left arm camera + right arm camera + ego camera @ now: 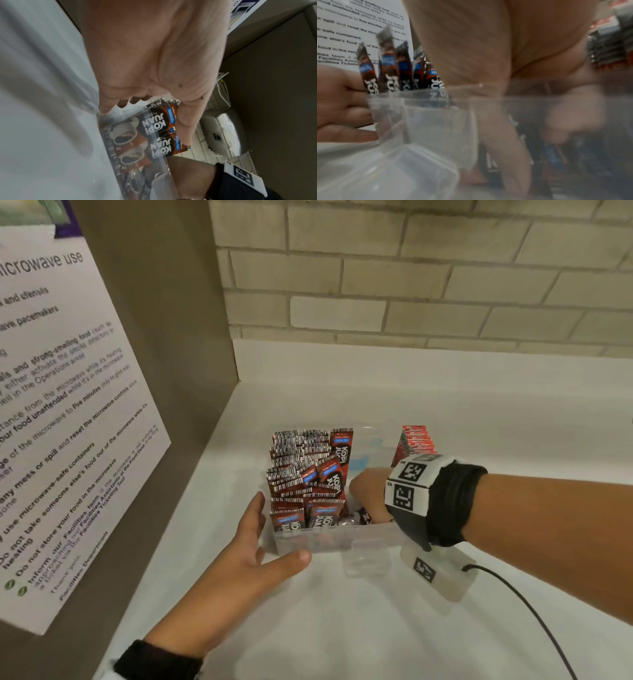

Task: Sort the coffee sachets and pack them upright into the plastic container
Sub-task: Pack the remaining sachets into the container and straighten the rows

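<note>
A clear plastic container (329, 537) stands on the white counter. Brown Kopi Juan sachets (301, 474) stand upright along its left side, and red sachets (414, 440) stand at its back right. My left hand (253, 546) lies flat against the container's left wall, fingers straight and thumb along the front wall. The left wrist view shows the same sachets (154, 125) through the wall. My right hand (368, 491) reaches down into the container's right half. Its fingers (573, 121) are blurred among dark sachets lying at the bottom, so any grip is unclear.
A clear clip (366, 556) juts from the container's front wall. A brown side panel with a microwave notice (68, 405) closes off the left. A brick wall (411, 285) runs behind the counter. A black cable (534, 611) trails from my right wrist.
</note>
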The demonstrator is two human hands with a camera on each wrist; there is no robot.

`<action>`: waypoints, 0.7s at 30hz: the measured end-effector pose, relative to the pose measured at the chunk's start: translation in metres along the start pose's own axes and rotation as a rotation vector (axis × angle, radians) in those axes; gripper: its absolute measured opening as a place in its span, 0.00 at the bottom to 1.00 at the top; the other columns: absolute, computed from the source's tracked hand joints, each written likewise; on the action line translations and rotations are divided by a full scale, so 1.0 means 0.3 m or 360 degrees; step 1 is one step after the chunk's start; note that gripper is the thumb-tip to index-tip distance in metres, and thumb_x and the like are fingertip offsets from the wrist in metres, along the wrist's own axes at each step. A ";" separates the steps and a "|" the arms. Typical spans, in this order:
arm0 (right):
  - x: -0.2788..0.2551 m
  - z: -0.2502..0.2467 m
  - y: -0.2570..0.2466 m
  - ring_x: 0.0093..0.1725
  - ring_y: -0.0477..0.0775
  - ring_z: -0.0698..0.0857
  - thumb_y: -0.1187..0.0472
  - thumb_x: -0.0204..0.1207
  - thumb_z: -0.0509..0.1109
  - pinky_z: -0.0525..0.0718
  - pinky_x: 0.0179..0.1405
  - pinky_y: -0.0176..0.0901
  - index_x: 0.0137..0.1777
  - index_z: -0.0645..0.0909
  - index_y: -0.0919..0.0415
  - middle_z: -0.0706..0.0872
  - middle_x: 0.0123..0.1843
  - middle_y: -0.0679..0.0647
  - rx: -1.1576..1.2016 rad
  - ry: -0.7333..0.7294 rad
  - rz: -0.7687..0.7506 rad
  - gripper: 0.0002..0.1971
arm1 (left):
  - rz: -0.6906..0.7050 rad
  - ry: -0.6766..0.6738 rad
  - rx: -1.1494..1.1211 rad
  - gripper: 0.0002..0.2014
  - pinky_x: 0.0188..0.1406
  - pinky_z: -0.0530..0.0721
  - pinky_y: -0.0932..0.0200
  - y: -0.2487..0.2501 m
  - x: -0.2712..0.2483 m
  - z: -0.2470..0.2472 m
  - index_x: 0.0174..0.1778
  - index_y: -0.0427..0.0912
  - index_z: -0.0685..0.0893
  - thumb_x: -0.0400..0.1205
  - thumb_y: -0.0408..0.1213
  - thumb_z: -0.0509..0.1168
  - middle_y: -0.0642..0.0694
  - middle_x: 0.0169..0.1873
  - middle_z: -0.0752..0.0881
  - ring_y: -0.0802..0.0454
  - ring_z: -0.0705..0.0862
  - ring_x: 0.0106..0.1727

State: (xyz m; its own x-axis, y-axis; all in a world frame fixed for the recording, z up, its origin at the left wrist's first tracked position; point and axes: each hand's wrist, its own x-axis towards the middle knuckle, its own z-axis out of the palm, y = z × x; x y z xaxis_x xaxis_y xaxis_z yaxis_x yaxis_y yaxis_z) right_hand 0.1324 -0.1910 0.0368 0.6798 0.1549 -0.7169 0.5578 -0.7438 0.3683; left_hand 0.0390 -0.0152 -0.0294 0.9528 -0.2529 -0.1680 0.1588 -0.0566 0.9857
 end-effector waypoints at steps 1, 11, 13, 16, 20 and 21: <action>-0.001 -0.006 0.002 0.27 0.48 0.68 0.65 0.80 0.65 0.71 0.16 0.32 0.31 0.68 0.63 0.68 0.30 0.52 0.0022 -0.0019 0.0018 0.15 | -0.0009 -0.0003 0.0010 0.64 0.79 0.62 0.53 -0.001 0.001 -0.006 0.81 0.67 0.48 0.51 0.63 0.78 0.66 0.80 0.58 0.64 0.60 0.79; -0.069 -0.060 0.081 0.48 0.51 0.77 0.59 0.72 0.73 0.73 0.43 0.37 0.58 0.81 0.67 0.83 0.54 0.56 0.0507 0.0472 -0.0014 0.17 | -0.0072 -0.0030 0.0111 0.67 0.79 0.64 0.48 0.023 0.026 -0.051 0.80 0.70 0.49 0.45 0.72 0.76 0.66 0.81 0.56 0.58 0.59 0.81; -0.077 -0.047 0.091 0.42 0.50 0.82 0.62 0.70 0.74 0.76 0.36 0.33 0.58 0.81 0.65 0.84 0.48 0.56 0.0878 0.0597 -0.0081 0.17 | -0.0065 -0.0030 0.0117 0.66 0.79 0.63 0.47 0.033 0.030 -0.049 0.80 0.69 0.50 0.47 0.71 0.77 0.65 0.81 0.56 0.57 0.58 0.81; -0.078 -0.021 0.087 0.27 0.45 0.81 0.64 0.68 0.77 0.78 0.26 0.30 0.49 0.79 0.56 0.82 0.36 0.51 0.1341 0.0715 -0.0137 0.12 | -0.0024 -0.0035 0.0110 0.62 0.80 0.61 0.45 0.047 0.035 -0.042 0.80 0.68 0.52 0.51 0.67 0.77 0.67 0.79 0.60 0.63 0.59 0.80; -0.064 0.009 0.063 0.31 0.43 0.78 0.66 0.64 0.80 0.72 0.23 0.25 0.47 0.77 0.58 0.78 0.41 0.48 0.1730 0.0908 -0.0169 0.16 | 0.0060 -0.0068 0.0062 0.52 0.79 0.64 0.47 0.058 0.041 -0.031 0.79 0.66 0.57 0.59 0.55 0.76 0.73 0.70 0.73 0.74 0.70 0.71; -0.063 0.017 0.057 0.33 0.45 0.78 0.66 0.64 0.80 0.73 0.24 0.26 0.49 0.78 0.59 0.78 0.43 0.50 0.1824 0.0926 -0.0186 0.17 | 0.0073 -0.0079 0.0053 0.51 0.79 0.65 0.48 0.059 0.042 -0.029 0.78 0.66 0.58 0.59 0.54 0.76 0.73 0.68 0.75 0.74 0.72 0.70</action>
State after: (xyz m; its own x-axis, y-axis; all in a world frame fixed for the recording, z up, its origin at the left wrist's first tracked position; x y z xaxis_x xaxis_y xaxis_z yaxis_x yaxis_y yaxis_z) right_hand 0.1268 -0.2099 0.0537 0.9228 0.2998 -0.2419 0.0997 -0.7924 -0.6018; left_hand 0.0560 -0.0110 -0.0139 0.9447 -0.3038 -0.1238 0.1056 -0.0756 0.9915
